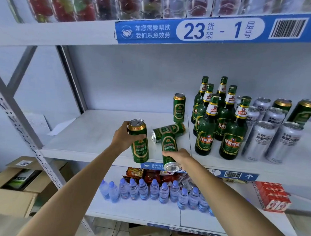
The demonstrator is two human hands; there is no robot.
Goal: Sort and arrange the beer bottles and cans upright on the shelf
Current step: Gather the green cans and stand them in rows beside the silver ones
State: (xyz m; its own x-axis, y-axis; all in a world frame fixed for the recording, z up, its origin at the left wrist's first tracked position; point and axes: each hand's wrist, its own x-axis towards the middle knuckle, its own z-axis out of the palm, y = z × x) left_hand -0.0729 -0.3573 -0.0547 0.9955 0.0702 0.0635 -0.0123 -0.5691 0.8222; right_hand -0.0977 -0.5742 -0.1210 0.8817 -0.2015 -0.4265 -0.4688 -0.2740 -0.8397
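We had our left hand (122,134) closed around an upright green can (139,141), held just above the front edge of the white shelf (89,132). Our right hand (178,156) gripped a second green can (169,151), tilted with one end toward us and out past the shelf edge. Behind it a third green can (168,132) lay on its side on the shelf, and a fourth (179,107) stood upright farther back. To the right stood a cluster of green beer bottles (206,131), with silver cans (261,139) beside them and more green cans (302,112) behind those.
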